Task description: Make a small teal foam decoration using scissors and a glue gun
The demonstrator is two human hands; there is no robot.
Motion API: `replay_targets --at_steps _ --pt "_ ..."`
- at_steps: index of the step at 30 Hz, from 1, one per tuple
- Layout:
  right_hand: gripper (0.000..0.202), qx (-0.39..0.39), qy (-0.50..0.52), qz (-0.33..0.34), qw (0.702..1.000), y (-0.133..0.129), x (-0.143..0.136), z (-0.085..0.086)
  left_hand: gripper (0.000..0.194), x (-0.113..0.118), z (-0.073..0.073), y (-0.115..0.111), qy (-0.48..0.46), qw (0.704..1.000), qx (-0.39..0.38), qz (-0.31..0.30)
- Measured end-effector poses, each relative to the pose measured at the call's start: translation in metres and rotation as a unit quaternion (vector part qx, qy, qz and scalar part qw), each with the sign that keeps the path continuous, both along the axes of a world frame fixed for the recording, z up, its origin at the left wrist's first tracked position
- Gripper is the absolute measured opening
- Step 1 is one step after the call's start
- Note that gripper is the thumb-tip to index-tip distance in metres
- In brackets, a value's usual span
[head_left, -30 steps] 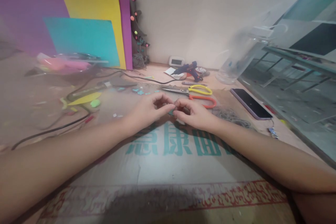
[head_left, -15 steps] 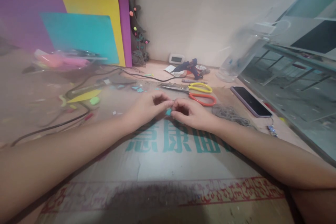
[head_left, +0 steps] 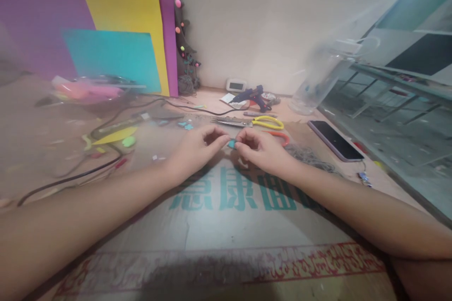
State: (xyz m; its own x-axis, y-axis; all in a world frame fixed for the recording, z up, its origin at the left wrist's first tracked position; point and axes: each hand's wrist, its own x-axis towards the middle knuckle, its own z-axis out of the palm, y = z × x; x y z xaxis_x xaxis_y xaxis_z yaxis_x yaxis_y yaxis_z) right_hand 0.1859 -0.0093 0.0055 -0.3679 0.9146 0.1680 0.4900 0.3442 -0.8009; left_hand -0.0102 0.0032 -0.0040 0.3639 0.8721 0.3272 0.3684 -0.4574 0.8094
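Over the middle of the printed cardboard (head_left: 212, 230), a small teal piece (head_left: 231, 144) sits between my two hands. My right hand (head_left: 261, 150) pinches its right side between thumb and fingertips. Thumb and fingers of my left hand (head_left: 201, 148) are pressed together at the piece's left edge; whether they grip it or something thin beside it is too small to tell. Just beyond my hands lie scissors (head_left: 266, 122) with one yellow and one orange handle, the orange one partly covered by my right hand. Several small blue flower-like cutouts (head_left: 188, 126) lie beyond my left hand.
A dark blue glue gun (head_left: 252, 98) and a small white clock (head_left: 236, 85) stand at the back. Grey cord (head_left: 310, 157), a phone (head_left: 335, 141) and a clear jug (head_left: 314, 84) are at right. A black cable (head_left: 70, 181), paper scraps and coloured sheets (head_left: 116, 61) occupy the left.
The view has tilted up slightly. My fingertips have drawn a little apart, and more of the teal piece shows between them. My right hand now covers more of the orange handle.
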Motion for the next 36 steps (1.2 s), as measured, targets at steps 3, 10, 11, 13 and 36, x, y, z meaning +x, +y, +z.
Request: replay_targets --at_steps 3,10,11,13,36 --pt "0.009 0.028 -0.024 -0.020 0.999 0.001 0.002 0.005 0.029 -0.001 0.000 -0.001 -0.010 1.000 -0.003 -0.010" --pt "0.009 0.070 -0.020 -0.021 0.997 0.001 0.003 0.001 0.022 0.002 -0.001 -0.001 0.025 0.999 -0.012 -0.029" --pt "0.010 0.072 -0.020 -0.014 0.997 0.001 0.002 0.001 0.021 0.002 0.000 0.000 0.030 0.999 -0.015 -0.030" --pt "0.012 0.069 -0.011 0.002 0.998 -0.001 0.002 0.000 0.022 0.002 0.000 0.001 0.029 0.999 -0.023 -0.023" --pt "0.013 0.064 0.051 -0.033 0.996 0.001 -0.003 -0.009 0.020 0.004 0.001 -0.006 0.045 0.999 0.009 -0.014"
